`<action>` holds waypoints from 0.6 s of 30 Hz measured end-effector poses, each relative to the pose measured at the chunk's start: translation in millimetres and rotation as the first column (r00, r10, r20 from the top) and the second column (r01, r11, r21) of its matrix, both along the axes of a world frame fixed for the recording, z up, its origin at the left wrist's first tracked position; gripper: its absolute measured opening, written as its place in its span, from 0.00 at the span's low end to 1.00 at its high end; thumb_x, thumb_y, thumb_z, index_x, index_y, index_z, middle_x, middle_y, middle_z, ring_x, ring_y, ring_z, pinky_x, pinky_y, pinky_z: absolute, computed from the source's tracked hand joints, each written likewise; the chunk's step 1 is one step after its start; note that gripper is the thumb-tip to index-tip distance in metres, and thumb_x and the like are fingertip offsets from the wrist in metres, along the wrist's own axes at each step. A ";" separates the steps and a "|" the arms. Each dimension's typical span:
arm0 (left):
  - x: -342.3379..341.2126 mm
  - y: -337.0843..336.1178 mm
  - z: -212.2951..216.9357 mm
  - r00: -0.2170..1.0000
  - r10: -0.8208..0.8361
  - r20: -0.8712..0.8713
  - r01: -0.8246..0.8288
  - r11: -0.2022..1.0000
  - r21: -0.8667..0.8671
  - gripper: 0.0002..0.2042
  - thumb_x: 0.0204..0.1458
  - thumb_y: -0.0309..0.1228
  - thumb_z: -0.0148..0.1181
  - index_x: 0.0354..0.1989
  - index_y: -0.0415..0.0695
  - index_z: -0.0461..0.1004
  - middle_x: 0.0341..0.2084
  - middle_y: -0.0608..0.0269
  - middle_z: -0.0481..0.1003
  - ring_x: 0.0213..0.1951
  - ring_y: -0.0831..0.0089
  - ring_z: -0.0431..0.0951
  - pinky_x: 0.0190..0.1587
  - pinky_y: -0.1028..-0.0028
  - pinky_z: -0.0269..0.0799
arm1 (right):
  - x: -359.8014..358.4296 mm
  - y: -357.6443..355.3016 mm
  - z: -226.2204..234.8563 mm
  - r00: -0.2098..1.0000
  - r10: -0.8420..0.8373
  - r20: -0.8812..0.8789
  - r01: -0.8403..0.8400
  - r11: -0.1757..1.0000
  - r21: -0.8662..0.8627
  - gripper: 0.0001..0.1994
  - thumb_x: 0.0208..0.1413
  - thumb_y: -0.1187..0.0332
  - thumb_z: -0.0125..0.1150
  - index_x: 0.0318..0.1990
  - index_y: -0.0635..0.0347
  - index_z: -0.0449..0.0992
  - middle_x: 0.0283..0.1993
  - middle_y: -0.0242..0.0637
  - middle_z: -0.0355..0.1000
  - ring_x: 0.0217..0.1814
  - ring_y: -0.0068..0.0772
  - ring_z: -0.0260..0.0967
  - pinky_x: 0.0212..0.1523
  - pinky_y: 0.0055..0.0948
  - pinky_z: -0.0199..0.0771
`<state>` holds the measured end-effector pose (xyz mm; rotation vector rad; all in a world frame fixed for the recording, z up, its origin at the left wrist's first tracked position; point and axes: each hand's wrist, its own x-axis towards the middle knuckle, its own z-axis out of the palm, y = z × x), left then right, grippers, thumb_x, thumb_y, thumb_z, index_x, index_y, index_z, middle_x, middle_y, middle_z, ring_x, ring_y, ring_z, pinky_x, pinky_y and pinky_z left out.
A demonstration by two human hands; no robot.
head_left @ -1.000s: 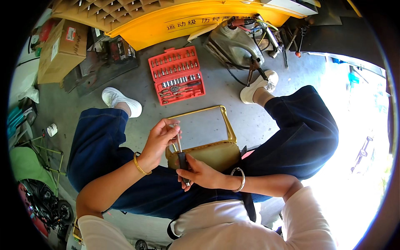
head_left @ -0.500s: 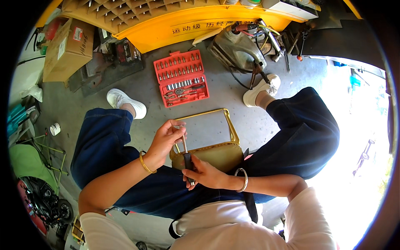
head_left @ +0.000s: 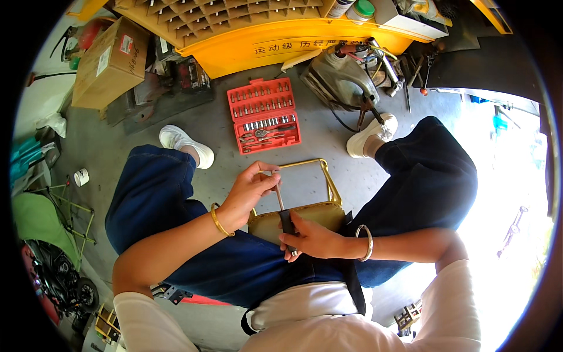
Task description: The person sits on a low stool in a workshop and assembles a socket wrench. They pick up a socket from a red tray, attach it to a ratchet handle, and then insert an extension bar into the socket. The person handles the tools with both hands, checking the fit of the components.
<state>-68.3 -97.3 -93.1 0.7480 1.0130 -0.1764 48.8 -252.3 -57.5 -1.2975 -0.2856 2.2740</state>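
Observation:
A screwdriver (head_left: 288,224) with a black handle, a slim metal shaft and a bright metal butt end slants over my lap. My right hand (head_left: 316,236) is wrapped round its handle. At the far end of the shaft, my left hand (head_left: 251,190) pinches the tip between thumb and fingers; whether a small bit sits there is hidden. Beneath both hands is a stool or chair with an olive padded seat (head_left: 325,218) and a gold-coloured tube frame (head_left: 332,183). Ahead on the floor lies an open red tool case (head_left: 233,97) holding rows of bits, sockets and a ratchet.
A grey metal tank-like machine (head_left: 328,79) with hoses stands beyond my right foot. Behind it is a yellow cabinet (head_left: 234,58) under a divided cardboard tray (head_left: 234,26). A cardboard box (head_left: 111,64) is at the far left, a white cup (head_left: 81,177) nearer, beside a green folding chair (head_left: 44,223).
The view has shifted slightly, so the scene sits a little further right. Both hands keep their hold on the screwdriver, which now leans a bit more.

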 end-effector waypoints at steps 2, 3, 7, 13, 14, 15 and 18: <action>3.1 -0.3 0.3 1.000 0.012 -0.009 -0.012 1.000 -0.008 0.09 0.58 0.36 0.57 0.43 0.49 0.70 0.33 0.72 0.74 0.40 0.83 0.73 0.45 0.79 0.65 | 1.9 1.1 -0.2 1.000 -0.021 -0.022 0.021 1.000 -0.016 0.13 0.64 0.68 0.48 0.49 0.66 0.56 0.35 0.42 0.68 0.33 0.30 0.74 0.34 0.28 0.80; 4.4 0.2 0.4 1.000 0.012 -0.020 -0.012 1.000 -0.008 0.09 0.57 0.36 0.57 0.43 0.50 0.70 0.33 0.72 0.74 0.40 0.84 0.73 0.45 0.79 0.64 | 2.3 2.5 -0.4 0.999 -0.031 -0.031 0.030 0.999 -0.024 0.13 0.64 0.68 0.48 0.49 0.66 0.56 0.35 0.42 0.68 0.33 0.30 0.74 0.35 0.28 0.80; 13.5 7.4 3.3 0.998 0.006 -0.061 -0.007 1.000 -0.025 0.09 0.56 0.38 0.58 0.43 0.51 0.71 0.32 0.73 0.74 0.40 0.85 0.72 0.44 0.79 0.63 | 4.3 5.9 -3.9 0.997 -0.071 -0.030 0.071 0.997 -0.014 0.14 0.63 0.69 0.49 0.50 0.66 0.56 0.35 0.42 0.69 0.33 0.30 0.74 0.36 0.28 0.80; 13.9 10.2 8.1 0.999 0.014 -0.042 -0.014 1.000 -0.010 0.09 0.56 0.36 0.59 0.43 0.51 0.71 0.32 0.73 0.75 0.40 0.84 0.72 0.45 0.79 0.62 | 12.5 10.6 2.0 1.000 -0.004 0.005 0.004 0.999 0.054 0.15 0.61 0.70 0.52 0.50 0.66 0.56 0.36 0.41 0.69 0.33 0.30 0.74 0.37 0.28 0.80; 14.1 10.5 9.1 0.999 0.010 -0.037 -0.010 1.000 -0.004 0.09 0.56 0.36 0.59 0.44 0.51 0.72 0.32 0.73 0.75 0.40 0.83 0.72 0.46 0.79 0.63 | 13.4 10.4 3.0 1.000 0.003 0.013 -0.004 0.998 0.061 0.15 0.61 0.70 0.52 0.50 0.66 0.56 0.36 0.41 0.70 0.34 0.30 0.75 0.37 0.28 0.80; 14.3 10.5 10.4 1.000 0.006 -0.029 -0.006 1.000 0.003 0.09 0.56 0.36 0.59 0.44 0.51 0.72 0.32 0.72 0.75 0.40 0.83 0.72 0.46 0.78 0.63 | 14.1 9.8 4.6 1.000 0.009 0.023 -0.010 0.998 0.068 0.15 0.62 0.70 0.52 0.50 0.67 0.56 0.36 0.41 0.70 0.34 0.30 0.75 0.38 0.28 0.80; 14.7 10.0 13.0 1.000 0.004 0.020 -0.005 0.999 0.035 0.10 0.56 0.35 0.59 0.45 0.48 0.72 0.32 0.70 0.75 0.40 0.82 0.73 0.46 0.78 0.64 | 11.7 8.2 9.7 1.000 -0.020 0.009 0.019 0.997 0.079 0.15 0.62 0.71 0.51 0.49 0.67 0.56 0.36 0.41 0.70 0.35 0.31 0.75 0.39 0.28 0.80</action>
